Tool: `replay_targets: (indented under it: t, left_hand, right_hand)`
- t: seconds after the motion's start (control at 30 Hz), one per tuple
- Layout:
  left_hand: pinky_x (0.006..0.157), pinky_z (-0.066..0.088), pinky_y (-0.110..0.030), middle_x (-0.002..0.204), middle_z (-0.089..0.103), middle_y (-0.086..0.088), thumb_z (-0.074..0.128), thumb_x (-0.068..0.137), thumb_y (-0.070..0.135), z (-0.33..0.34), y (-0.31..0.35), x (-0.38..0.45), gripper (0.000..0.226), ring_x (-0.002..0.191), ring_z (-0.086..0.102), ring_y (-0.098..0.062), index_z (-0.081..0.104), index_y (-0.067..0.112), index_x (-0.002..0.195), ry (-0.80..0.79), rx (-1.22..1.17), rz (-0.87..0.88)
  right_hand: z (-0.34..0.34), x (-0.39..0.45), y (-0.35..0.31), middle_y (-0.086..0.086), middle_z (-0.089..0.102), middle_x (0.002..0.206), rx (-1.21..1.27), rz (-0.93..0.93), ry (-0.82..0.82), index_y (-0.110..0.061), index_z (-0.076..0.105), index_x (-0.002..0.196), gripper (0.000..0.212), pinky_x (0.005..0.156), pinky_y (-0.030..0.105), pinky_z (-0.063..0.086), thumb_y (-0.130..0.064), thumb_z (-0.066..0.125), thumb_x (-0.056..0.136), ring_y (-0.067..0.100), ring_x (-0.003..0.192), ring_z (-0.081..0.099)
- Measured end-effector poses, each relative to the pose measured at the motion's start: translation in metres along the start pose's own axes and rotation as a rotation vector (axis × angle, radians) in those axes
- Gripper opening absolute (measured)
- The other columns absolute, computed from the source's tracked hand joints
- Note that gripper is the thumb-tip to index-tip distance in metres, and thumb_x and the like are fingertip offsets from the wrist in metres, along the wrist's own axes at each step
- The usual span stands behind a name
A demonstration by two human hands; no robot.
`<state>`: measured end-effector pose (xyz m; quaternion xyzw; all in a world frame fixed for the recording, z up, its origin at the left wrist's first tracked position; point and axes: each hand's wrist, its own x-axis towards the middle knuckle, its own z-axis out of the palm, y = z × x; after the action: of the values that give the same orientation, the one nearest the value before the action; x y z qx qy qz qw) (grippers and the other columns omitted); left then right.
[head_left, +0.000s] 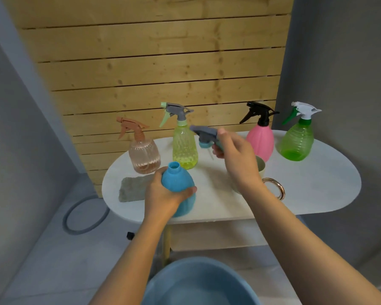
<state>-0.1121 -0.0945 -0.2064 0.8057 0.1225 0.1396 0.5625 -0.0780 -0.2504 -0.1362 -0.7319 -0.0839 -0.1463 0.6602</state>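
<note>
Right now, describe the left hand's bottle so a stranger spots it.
On the white oval table by the slat wall, look at the near edge. The left hand grips a blue bottle, the only one with a bare, open neck.

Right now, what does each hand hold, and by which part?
Left hand grips the blue bottle round its body; right hand holds the spray head by its trigger end.

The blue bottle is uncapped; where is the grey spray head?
Head view, centre: the right hand holds the grey spray head above the table, right of the yellow-green spray bottle and up-right of the blue bottle.
</note>
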Motion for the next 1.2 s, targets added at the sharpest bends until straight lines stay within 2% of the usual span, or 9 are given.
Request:
replay_targets:
  t: [0.1, 0.23, 0.4, 0.5, 0.7, 0.93, 1.03, 1.1, 1.2]
  left_hand:
    - [0.059, 0.041, -0.011, 0.099, 0.059, 0.01, 0.088, 0.059, 0.024, 0.009, 0.002, -0.001, 0.064, 0.086, 0.057, -0.007, 0.049, 0.031, 0.11, -0.01, -0.006, 0.016]
    - [0.059, 0.042, -0.009, 0.096, 0.06, 0.013, 0.087, 0.062, 0.024, 0.019, 0.003, -0.002, 0.058, 0.083, 0.056, 0.001, 0.05, 0.033, 0.106, -0.041, -0.034, 0.042]
    - [0.083, 0.053, -0.033, 0.108, 0.061, 0.006, 0.083, 0.051, 0.045, 0.027, -0.001, -0.002, 0.082, 0.097, 0.06, -0.012, 0.048, 0.025, 0.123, -0.063, -0.036, 0.059]
    - [0.091, 0.051, -0.038, 0.116, 0.059, 0.005, 0.084, 0.056, 0.045, 0.027, -0.001, -0.003, 0.087, 0.104, 0.058, -0.015, 0.044, 0.023, 0.131, -0.072, -0.043, 0.054]
    - [0.089, 0.051, -0.035, 0.114, 0.058, 0.006, 0.084, 0.067, 0.036, 0.024, -0.003, -0.002, 0.072, 0.103, 0.058, -0.014, 0.046, 0.025, 0.128, -0.099, -0.052, 0.043]
    - [0.085, 0.052, -0.036, 0.107, 0.062, 0.01, 0.075, 0.052, 0.055, 0.023, -0.001, -0.001, 0.07, 0.099, 0.061, -0.012, 0.051, 0.033, 0.114, -0.099, -0.047, 0.045]
    - [0.079, 0.05, -0.029, 0.105, 0.063, 0.01, 0.079, 0.062, 0.048, 0.02, -0.001, -0.001, 0.058, 0.098, 0.061, -0.01, 0.052, 0.033, 0.111, -0.12, -0.009, 0.077]
    - [0.071, 0.046, -0.021, 0.103, 0.061, 0.014, 0.081, 0.07, 0.038, 0.016, -0.001, 0.0, 0.052, 0.095, 0.059, -0.005, 0.05, 0.032, 0.112, -0.152, 0.021, 0.082]
    - [0.073, 0.045, -0.019, 0.109, 0.057, 0.016, 0.08, 0.072, 0.031, 0.009, 0.0, 0.0, 0.059, 0.099, 0.055, -0.006, 0.043, 0.038, 0.117, -0.204, -0.011, 0.046]
  right_hand:
    - [-0.003, -0.001, -0.033, -0.002, 0.059, 0.068, 0.163, 0.029, 0.074, -0.026, 0.063, 0.072, 0.039, 0.068, 0.027, 0.048, -0.043, 0.041, 0.097, 0.011, 0.065, 0.051]
    - [-0.009, 0.001, -0.057, -0.001, 0.061, 0.065, 0.335, 0.073, 0.105, -0.021, 0.064, 0.077, 0.044, 0.062, 0.026, 0.047, -0.05, 0.037, 0.096, 0.009, 0.054, 0.045]
    - [-0.006, 0.001, -0.064, 0.001, 0.058, 0.065, 0.544, 0.109, 0.015, -0.018, 0.064, 0.084, 0.045, 0.062, 0.024, 0.044, -0.051, 0.036, 0.096, 0.01, 0.055, 0.043]
    - [-0.006, 0.001, -0.065, 0.001, 0.059, 0.064, 0.56, 0.128, -0.006, -0.018, 0.065, 0.085, 0.047, 0.061, 0.025, 0.046, -0.053, 0.035, 0.095, 0.01, 0.054, 0.045]
    - [-0.009, 0.0, -0.065, 0.002, 0.06, 0.064, 0.473, 0.161, 0.014, -0.019, 0.065, 0.082, 0.047, 0.059, 0.025, 0.047, -0.054, 0.036, 0.095, 0.009, 0.05, 0.044]
    - [0.004, 0.0, -0.032, 0.003, 0.06, 0.07, 0.183, 0.255, -0.078, -0.017, 0.06, 0.08, 0.048, 0.072, 0.031, 0.054, -0.053, 0.034, 0.096, 0.01, 0.06, 0.053]
    - [0.012, 0.002, -0.007, 0.005, 0.058, 0.08, -0.04, 0.184, -0.219, -0.006, 0.064, 0.092, 0.049, 0.075, 0.036, 0.053, -0.052, 0.047, 0.091, 0.013, 0.066, 0.052]
    - [0.015, 0.003, 0.006, 0.003, 0.061, 0.087, -0.173, 0.092, -0.294, -0.008, 0.066, 0.096, 0.037, 0.075, 0.039, 0.049, -0.043, 0.066, 0.083, 0.014, 0.074, 0.053]
    - [0.014, 0.008, 0.016, -0.005, 0.065, 0.089, -0.245, -0.005, -0.347, -0.019, 0.065, 0.093, 0.019, 0.071, 0.028, 0.043, -0.023, 0.075, 0.077, 0.01, 0.076, 0.053]
